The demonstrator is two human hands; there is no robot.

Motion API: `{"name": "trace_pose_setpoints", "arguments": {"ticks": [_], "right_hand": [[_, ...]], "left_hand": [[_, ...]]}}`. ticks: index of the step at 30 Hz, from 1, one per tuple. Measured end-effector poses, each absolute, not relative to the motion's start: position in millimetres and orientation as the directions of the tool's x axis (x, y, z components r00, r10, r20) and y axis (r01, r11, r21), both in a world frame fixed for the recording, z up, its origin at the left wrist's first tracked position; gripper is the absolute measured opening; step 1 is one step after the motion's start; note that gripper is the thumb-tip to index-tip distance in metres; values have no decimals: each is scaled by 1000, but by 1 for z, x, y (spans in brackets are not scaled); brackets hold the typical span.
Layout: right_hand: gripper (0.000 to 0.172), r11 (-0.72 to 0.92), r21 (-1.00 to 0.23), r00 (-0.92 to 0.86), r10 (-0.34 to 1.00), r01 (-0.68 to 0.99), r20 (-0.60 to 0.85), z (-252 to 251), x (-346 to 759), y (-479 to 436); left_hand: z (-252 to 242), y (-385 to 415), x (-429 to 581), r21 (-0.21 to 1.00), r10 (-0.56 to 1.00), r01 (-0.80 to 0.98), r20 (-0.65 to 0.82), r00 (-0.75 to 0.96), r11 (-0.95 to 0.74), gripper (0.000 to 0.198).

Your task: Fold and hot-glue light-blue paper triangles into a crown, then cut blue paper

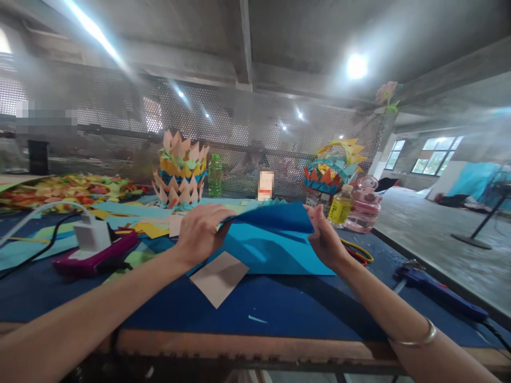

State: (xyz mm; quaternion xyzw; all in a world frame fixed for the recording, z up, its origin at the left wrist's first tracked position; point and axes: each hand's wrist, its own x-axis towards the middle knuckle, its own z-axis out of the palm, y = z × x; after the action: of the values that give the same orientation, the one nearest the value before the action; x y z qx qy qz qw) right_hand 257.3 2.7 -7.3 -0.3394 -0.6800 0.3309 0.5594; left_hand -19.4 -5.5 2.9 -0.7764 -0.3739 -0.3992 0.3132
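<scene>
A sheet of dark blue paper point(275, 217) is raised above the table between my two hands. My left hand point(203, 231) is closed on its left end, fingers curled over the edge. At the right end, my right hand point(324, 236) pinches the sheet between thumb and fingers. Beneath it lies a bright blue paper sheet point(287, 255), partly shaded by the raised one. A small beige paper square point(219, 279) lies in front of my left hand, overlapping the blue sheet's left corner.
Stacked zigzag paper crowns point(179, 186) stand back left, beside a green bottle point(215, 175). A purple power strip point(96, 255) with a white plug sits left. A yellow bottle point(339, 207), pink jug point(364, 207) and blue glue gun point(443, 292) are right. Paper scraps point(72, 191) pile at far left.
</scene>
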Motion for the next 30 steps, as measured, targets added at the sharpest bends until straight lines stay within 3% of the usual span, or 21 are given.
{"name": "trace_pose_setpoints", "arguments": {"ticks": [3,7,11,15,18,21,23,27,30], "right_hand": [[64,634,-773,-88,772,39,629,-7,261,5],[70,763,-614,-232,646,201,727,-7,258,-3],[82,791,-496,-368,608,358,704,-10,252,-13],[84,806,-409,-464,584,428,667,-13,248,-17],[69,799,-368,-508,591,476,626,-14,248,-15],[30,784,-325,-507,598,528,620,-16,251,-9],[17,778,-315,-492,599,544,632,-18,254,-3],[18,762,-270,-492,603,589,627,-19,262,7],[33,713,-237,-534,667,659,520,-19,268,10]], "left_hand": [[2,-8,-20,-284,332,842,824,459,-458,19],[1,-12,-19,-351,411,862,770,488,-365,26],[-2,-14,-16,-366,468,871,738,486,-327,27],[-3,-14,-13,-338,492,887,741,456,-314,31],[-3,-14,-12,-329,519,887,722,458,-325,33],[-4,-16,-12,-324,548,877,688,476,-355,32],[-5,-17,-13,-324,558,865,665,496,-383,32],[-7,-19,-16,-289,592,801,552,587,-525,30],[-9,-19,-17,-138,652,778,468,597,-613,30]]}}
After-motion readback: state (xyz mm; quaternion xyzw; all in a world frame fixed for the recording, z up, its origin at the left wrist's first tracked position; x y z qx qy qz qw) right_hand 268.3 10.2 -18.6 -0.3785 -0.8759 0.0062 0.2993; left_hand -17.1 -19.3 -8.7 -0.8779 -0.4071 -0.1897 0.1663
